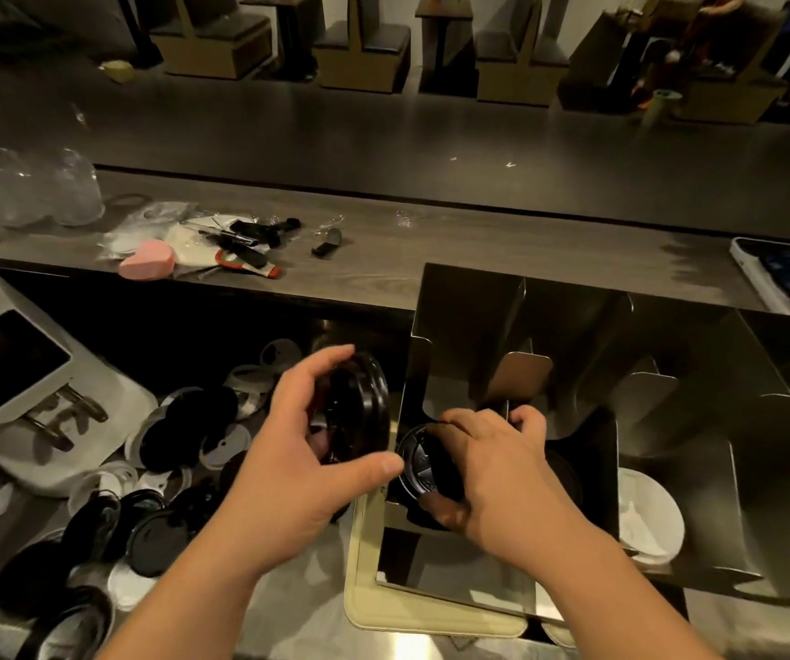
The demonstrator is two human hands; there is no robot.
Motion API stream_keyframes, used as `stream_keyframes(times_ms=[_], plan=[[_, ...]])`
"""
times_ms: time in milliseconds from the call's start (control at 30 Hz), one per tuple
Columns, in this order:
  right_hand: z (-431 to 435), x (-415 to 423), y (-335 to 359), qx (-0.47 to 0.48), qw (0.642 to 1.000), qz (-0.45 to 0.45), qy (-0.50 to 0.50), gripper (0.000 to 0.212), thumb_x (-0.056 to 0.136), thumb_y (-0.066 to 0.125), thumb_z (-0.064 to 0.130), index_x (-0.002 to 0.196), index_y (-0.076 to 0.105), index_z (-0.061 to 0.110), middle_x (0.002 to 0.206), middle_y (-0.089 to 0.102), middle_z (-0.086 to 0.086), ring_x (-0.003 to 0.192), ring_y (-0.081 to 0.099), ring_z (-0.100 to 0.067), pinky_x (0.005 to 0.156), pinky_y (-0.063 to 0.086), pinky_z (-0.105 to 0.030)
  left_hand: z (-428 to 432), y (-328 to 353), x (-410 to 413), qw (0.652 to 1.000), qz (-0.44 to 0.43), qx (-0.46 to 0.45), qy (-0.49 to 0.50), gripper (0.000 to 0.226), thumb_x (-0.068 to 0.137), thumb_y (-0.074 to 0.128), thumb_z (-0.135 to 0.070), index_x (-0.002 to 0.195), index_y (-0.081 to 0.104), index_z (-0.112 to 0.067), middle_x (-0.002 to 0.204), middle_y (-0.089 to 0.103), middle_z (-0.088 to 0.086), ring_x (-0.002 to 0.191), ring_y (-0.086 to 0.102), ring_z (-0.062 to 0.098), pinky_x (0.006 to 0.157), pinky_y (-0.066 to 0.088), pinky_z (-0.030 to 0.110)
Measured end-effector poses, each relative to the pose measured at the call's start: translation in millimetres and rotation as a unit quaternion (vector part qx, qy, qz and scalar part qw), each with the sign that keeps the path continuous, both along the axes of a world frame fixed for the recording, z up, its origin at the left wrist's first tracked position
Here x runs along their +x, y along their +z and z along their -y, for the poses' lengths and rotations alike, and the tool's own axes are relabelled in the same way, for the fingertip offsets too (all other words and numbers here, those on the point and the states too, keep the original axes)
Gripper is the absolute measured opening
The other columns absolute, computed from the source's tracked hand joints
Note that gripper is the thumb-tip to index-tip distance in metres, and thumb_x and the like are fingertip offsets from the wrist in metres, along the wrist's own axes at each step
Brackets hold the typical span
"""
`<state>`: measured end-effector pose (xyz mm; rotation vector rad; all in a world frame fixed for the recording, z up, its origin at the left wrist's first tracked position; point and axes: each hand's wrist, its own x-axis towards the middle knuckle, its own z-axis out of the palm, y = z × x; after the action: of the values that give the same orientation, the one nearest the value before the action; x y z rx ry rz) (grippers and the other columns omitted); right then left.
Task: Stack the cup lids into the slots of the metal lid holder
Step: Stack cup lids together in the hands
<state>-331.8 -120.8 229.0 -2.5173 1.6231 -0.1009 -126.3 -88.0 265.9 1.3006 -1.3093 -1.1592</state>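
Observation:
The metal lid holder (517, 302) stands on the counter at the right, with several slots divided by steel walls. My left hand (298, 464) grips a small stack of black lids (364, 407), held on edge just left of the holder. My right hand (488, 473) reaches into the leftmost slot and holds a black lid (414, 466) at the slot's mouth. White lids (650, 516) lie in the neighbouring slot. A pile of loose black and white lids (179, 450) covers the counter at the left.
A white device with a dark screen (7, 364) sits at the far left. The raised wooden ledge (431, 240) behind carries a pink sponge (145, 262), small tools and clear plastic cups (26, 188). A phone (788, 273) lies at the ledge's right end.

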Motion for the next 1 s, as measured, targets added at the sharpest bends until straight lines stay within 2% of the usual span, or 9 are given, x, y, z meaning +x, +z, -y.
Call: stream_keyframes(times_ms=[100,167,333,400,467,533,633,833,1000], plan=[[0,-4,2,0.009,1.000,0.010,0.004,0.062,0.082,0.055,0.067,0.138,0.048,0.039,0.136,0.043,0.012,0.123,0.046,-0.015,0.104,0.007,-0.041,-3,-7,-6,0.992,0.124,-0.030,-0.016,0.092,0.061,0.092,-0.031,0.132,0.040,-0.060,0.133,0.044,-0.033,0.124,0.047,-0.008,0.097,0.044,0.020],[1,-3,4,0.001,1.000,0.000,0.004,0.062,0.084,0.051,0.069,0.139,0.045,0.039,0.134,0.043,0.011,0.124,0.042,-0.016,0.104,0.010,-0.042,-2,-9,-7,0.982,0.183,-0.046,-0.027,0.092,0.063,0.091,-0.036,0.134,0.038,-0.059,0.134,0.039,-0.036,0.127,0.042,-0.008,0.104,0.042,0.024],[1,-6,8,-0.011,1.000,-0.007,0.019,0.062,0.076,0.044,0.071,0.126,0.058,0.037,0.129,0.054,0.013,0.123,0.041,-0.016,0.101,0.014,-0.042,3,-12,-15,0.938,0.326,-0.082,-0.080,0.093,0.063,0.085,-0.050,0.140,0.033,-0.053,0.133,0.027,-0.043,0.131,0.027,-0.014,0.111,0.032,0.022],[-1,-17,9,-0.024,0.998,0.050,0.029,0.047,0.082,0.055,0.057,0.123,0.062,0.035,0.135,0.053,0.014,0.129,0.038,-0.016,0.106,0.014,-0.041,5,-12,-20,0.917,0.375,-0.101,-0.087,0.094,0.066,0.082,-0.053,0.144,0.030,-0.050,0.134,0.024,-0.042,0.132,0.019,-0.013,0.113,0.026,0.022],[-4,-32,11,-0.091,0.986,0.137,0.016,0.028,0.087,0.066,0.032,0.114,0.068,0.030,0.124,0.061,0.011,0.124,0.045,-0.015,0.105,0.027,-0.041,6,-15,-28,0.884,0.442,-0.123,-0.096,0.094,0.069,0.077,-0.055,0.148,0.027,-0.045,0.140,0.026,-0.032,0.134,0.016,-0.005,0.115,0.022,0.026],[-6,-47,13,-0.158,0.959,0.234,-0.027,0.020,0.088,0.064,0.016,0.105,0.071,0.023,0.107,0.065,0.011,0.110,0.053,-0.013,0.097,0.041,-0.036,9,-20,-37,0.842,0.508,-0.143,-0.109,0.092,0.070,0.075,-0.055,0.148,0.026,-0.044,0.146,0.027,-0.023,0.135,0.018,0.005,0.112,0.018,0.030],[-6,-56,19,-0.191,0.930,0.309,-0.057,0.016,0.087,0.060,0.013,0.097,0.071,0.020,0.093,0.062,0.016,0.095,0.056,-0.006,0.085,0.048,-0.029,14,-26,-51,0.797,0.573,-0.149,-0.121,0.089,0.067,0.078,-0.052,0.143,0.032,-0.040,0.145,0.038,-0.015,0.131,0.026,0.015,0.107,0.015,0.035],[-13,-55,13,-0.163,0.919,0.355,-0.057,0.011,0.087,0.062,0.018,0.094,0.070,0.023,0.089,0.059,0.022,0.092,0.057,-0.002,0.078,0.048,-0.024,19,-25,-63,0.753,0.627,-0.146,-0.136,0.088,0.059,0.081,-0.050,0.138,0.044,-0.036,0.139,0.050,-0.012,0.122,0.043,0.018,0.099,0.021,0.041],[-14,-53,10,-0.135,0.927,0.346,-0.051,0.010,0.086,0.063,0.019,0.092,0.069,0.025,0.087,0.062,0.021,0.089,0.058,-0.004,0.077,0.048,-0.023,17,-26,-71,0.729,0.655,-0.126,-0.153,0.082,0.070,0.078,-0.045,0.142,0.041,-0.031,0.141,0.048,-0.007,0.125,0.048,0.020,0.108,0.012,0.047]])
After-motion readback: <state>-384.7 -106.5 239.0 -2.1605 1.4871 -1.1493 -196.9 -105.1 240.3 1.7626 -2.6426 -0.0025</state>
